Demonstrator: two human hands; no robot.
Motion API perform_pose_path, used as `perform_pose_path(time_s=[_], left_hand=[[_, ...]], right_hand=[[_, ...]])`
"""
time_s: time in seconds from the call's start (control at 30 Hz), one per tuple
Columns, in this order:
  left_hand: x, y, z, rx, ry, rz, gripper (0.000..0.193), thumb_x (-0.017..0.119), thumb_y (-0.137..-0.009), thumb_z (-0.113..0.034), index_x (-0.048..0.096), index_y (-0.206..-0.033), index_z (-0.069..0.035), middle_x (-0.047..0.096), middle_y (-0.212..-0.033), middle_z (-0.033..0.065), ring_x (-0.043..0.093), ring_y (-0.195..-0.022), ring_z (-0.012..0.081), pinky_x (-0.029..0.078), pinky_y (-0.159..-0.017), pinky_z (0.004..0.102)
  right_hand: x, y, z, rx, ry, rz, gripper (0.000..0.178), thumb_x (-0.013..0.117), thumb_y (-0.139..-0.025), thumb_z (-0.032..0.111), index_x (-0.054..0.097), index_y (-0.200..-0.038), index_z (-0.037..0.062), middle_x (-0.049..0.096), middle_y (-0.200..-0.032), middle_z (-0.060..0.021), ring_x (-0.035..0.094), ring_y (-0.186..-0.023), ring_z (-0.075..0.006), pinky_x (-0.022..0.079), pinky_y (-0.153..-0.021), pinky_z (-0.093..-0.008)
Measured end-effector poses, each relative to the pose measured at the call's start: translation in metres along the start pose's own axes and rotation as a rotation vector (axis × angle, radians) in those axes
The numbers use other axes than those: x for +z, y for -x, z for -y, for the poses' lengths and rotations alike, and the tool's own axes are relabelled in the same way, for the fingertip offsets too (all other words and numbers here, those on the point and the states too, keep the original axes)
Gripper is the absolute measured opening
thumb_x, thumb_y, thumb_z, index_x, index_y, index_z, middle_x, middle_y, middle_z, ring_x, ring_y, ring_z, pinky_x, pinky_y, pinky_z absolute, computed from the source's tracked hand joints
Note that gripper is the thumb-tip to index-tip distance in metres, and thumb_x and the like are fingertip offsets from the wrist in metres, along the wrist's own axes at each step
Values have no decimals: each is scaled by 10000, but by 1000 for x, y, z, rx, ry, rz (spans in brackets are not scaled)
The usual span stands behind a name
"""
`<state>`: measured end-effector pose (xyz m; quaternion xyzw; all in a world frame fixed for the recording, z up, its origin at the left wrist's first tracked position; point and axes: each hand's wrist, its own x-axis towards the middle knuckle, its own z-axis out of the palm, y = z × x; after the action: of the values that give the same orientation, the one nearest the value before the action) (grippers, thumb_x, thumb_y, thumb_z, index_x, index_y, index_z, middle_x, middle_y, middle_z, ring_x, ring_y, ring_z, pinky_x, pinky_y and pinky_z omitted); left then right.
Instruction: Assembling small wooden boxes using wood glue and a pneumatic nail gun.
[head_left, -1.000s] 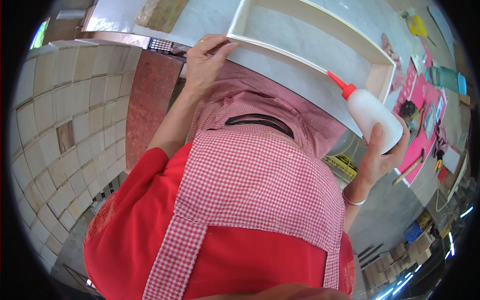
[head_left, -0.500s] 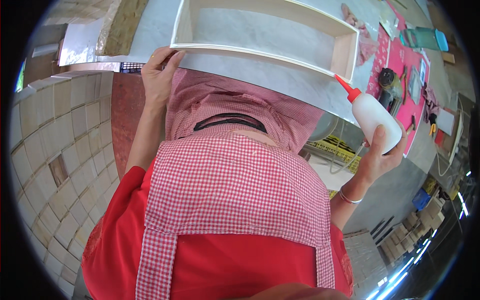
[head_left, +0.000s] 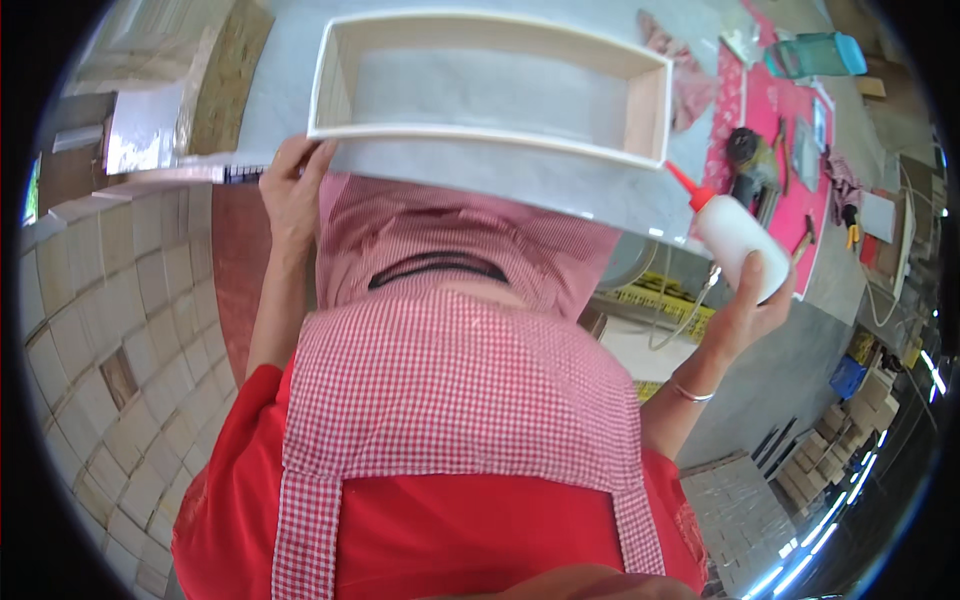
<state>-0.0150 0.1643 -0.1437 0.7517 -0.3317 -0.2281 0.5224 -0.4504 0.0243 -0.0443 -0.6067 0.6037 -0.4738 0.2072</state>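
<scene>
A long, pale rectangular wooden frame point(head_left: 490, 137) with white edges lies on the grey tabletop, its inside showing the surface beneath. At its near left corner is my left hand point(head_left: 293, 200), with curled fingers and thumb gripping the corner; the fingertips are partly hidden. My right hand point(head_left: 748, 318) is wrapped round a white squeeze bottle point(head_left: 735, 240) with a red cap and pointed red nozzle. The bottle tilts up and to the left, and its nozzle tip is at the frame's near right corner. Whether anything comes out of the tip cannot be seen.
A wooden block point(head_left: 228, 85) stands at the table's left. Pink cloth point(head_left: 690, 85), a teal bottle point(head_left: 815, 56) and a hammer point(head_left: 804, 243) lie to the right, near a dark tool point(head_left: 745, 150). Stacked pale wood pieces point(head_left: 130, 290) rise on my left.
The whole view has shifted, so the table and frame sit further left, with more of the frame's far side showing. Both hands keep nearly the same places at the frame's near corners.
</scene>
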Motion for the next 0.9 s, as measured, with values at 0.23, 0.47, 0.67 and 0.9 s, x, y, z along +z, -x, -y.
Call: perform_pose_path(time_s=[0.23,0.47,0.67,0.9], left_hand=[[-5,1,10,49,-42,9,150,665,-860,0,666,-1002,51,619,-907,32,537,-839,97,437,-778,225],[-4,0,7,50,-58,55,148,653,-867,5,663,-1004,61,633,-928,41,552,-859,109,434,-792,230],[-2,-3,2,-46,-14,82,159,625,-916,-46,664,-1041,45,650,-953,45,567,-865,113,448,-793,247],[-9,-9,-6,-31,-116,149,224,618,-951,-148,658,-1069,38,658,-957,66,580,-869,131,459,-786,266]], right_hand=[[51,-49,-24,22,-162,-189,406,727,-830,184,526,-1105,-36,580,-998,-106,566,-928,-201,480,-838,-348],[115,-170,-107,-150,450,-251,477,802,-677,335,584,-895,-29,591,-827,-172,600,-808,-299,484,-759,-406],[148,-205,-117,-82,541,82,408,656,-821,362,603,-1097,66,635,-1021,-245,599,-1019,-402,471,-894,-453],[-11,-49,-95,91,341,-489,228,647,-826,258,683,-912,51,663,-813,-190,653,-736,-352,483,-655,-465]])
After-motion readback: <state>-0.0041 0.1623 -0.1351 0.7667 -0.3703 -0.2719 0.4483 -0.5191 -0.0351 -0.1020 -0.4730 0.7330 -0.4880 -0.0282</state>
